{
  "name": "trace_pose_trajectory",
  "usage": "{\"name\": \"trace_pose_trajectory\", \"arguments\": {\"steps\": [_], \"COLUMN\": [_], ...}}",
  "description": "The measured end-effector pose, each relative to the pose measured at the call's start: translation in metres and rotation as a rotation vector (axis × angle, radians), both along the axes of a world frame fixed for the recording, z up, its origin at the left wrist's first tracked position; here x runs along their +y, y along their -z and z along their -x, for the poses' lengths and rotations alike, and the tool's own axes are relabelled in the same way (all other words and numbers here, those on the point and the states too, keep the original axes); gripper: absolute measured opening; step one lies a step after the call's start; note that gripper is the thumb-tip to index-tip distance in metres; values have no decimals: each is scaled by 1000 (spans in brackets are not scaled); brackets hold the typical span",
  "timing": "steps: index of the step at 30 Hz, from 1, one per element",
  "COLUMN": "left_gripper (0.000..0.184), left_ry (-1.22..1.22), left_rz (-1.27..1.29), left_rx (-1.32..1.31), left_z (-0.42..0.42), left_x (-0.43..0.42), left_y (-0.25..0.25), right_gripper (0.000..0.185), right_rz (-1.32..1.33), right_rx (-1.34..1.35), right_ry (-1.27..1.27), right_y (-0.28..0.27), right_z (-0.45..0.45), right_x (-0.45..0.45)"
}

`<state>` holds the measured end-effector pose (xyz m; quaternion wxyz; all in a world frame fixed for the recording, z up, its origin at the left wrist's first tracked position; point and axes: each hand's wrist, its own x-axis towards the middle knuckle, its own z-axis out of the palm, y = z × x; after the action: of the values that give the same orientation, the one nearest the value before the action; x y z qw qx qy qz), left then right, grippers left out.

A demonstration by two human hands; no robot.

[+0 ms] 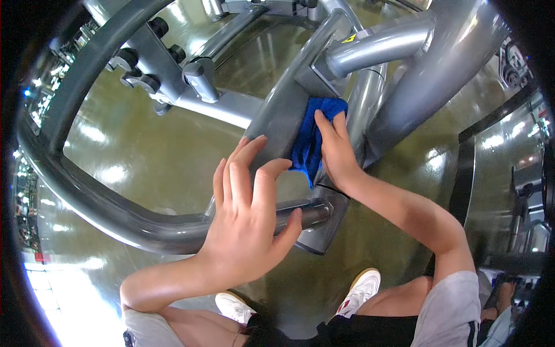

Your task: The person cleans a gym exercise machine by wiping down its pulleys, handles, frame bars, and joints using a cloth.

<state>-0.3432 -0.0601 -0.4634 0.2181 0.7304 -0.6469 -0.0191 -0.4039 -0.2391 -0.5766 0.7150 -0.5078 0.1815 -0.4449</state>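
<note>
A crumpled blue cloth [309, 139] lies against the broad grey metal beam [283, 118] of a gym machine. My right hand [338, 147] is closed on the cloth, thumb on top, at the beam's right side; some of its fingers are hidden. Spread fingers show on my left hand [245, 214], which holds nothing. It hovers over or touches the lower end of the beam, near the curved grey tube [167, 231]; I cannot tell if there is contact.
Thick grey tubes [445, 81] rise on the right. A lower crossbar [225, 110] with black rounded fittings [139, 81] runs behind on the left. My white shoes [361, 289] stand on the shiny floor [115, 139]. Along the right edge is a mirror-like panel [503, 150].
</note>
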Motion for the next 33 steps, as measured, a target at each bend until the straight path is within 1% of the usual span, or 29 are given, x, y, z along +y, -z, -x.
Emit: {"name": "trace_pose_trajectory", "arguments": {"steps": [1, 3, 4, 5, 7, 8, 10, 11, 13, 14, 15, 17, 18, 19, 20, 21, 22, 23, 24, 25, 27, 28, 30, 31, 33], "left_gripper": [59, 58, 58, 58, 58, 58, 59, 59, 62, 64, 64, 69, 72, 72, 71, 70, 70, 67, 65, 65, 59, 52, 50, 49, 48], "left_ry": [13, 36, 43, 52, 49, 33, 37, 31, 34, 32, 35, 28, 39, 42, 40, 37, 31, 34, 35, 20, 55, 49, 36, 42, 39], "left_rz": [14, 21, 28, 35, 15, 3, 0, 4, 5, 9, 9, 74, 83, 83, 98, 113, 118, 141, 168, 179, 378, 429, 402, 364, 307], "left_rx": [12, 21, 37, 53, 26, 5, -7, -16, -24, -32, -32, 59, 51, 50, 52, 57, 57, 70, 82, 82, -29, -130, -132, -132, -89], "left_z": [-1, -3, -4, -4, -2, -1, -1, -1, -1, -2, -2, -2, -2, -2, -2, -3, -3, -4, -4, -4, -4, -4, -4, -4, -4], "left_x": [0, -1, -1, -1, -3, -3, -4, -5, -5, -5, -5, -6, -6, -6, -7, -6, -6, -4, -3, 0, 5, 5, 7, 8, 10], "left_y": [1, 1, 2, 2, 1, 1, 3, 3, 4, 4, 5, 7, 7, 8, 8, 8, 7, 7, 6, 8, 9, 3, -7, -11, -16], "right_gripper": [34, 45, 46, 48, 55, 55, 53, 53, 44, 40, 32, 21, 17, 19, 19, 21, 23, 23, 24, 22, 21, 21, 25, 28, 32], "right_rz": [-5, -130, -11, -119, -237, -244, -214, -219, -15, 73, 233, 241, 401, 435, 630, 725, 763, 1000, 1164, 1200, 1217, 1236, 1421, 1523, 1630], "right_rx": [-4, 197, 136, 96, -39, -43, 31, 28, 219, 351, 555, 669, 783, 788, 709, 656, 712, 518, 651, 605, 658, 654, 596, 635, 553], "right_ry": [6, 57, 75, 31, 4, 15, -165, -158, -108, -129, -86, -127, -98, -186, -168, -132, -248, -279, -392, -469, -527, -542, -122, -89, -7], "right_y": [-3, -8, -5, 0, -23, -21, -17, -13, -12, -11, -25, -32, -44, -40, -38, -42, -55, -55, -70, -79, -92, -91, -83, -84, -64], "right_z": [-3, -10, -17, -19, -14, -11, -6, -5, -3, 2, 13, 23, 30, 34, 40, 42, 49, 52, 54, 51, 48, 46, 42, 38, 26], "right_x": [-7, -27, -42, -56, -56, -60, -66, -65, -58, -54, -41, -20, -6, 0, 13, 29, 41, 50, 62, 70, 69, 67, 56, 45, 28]}}
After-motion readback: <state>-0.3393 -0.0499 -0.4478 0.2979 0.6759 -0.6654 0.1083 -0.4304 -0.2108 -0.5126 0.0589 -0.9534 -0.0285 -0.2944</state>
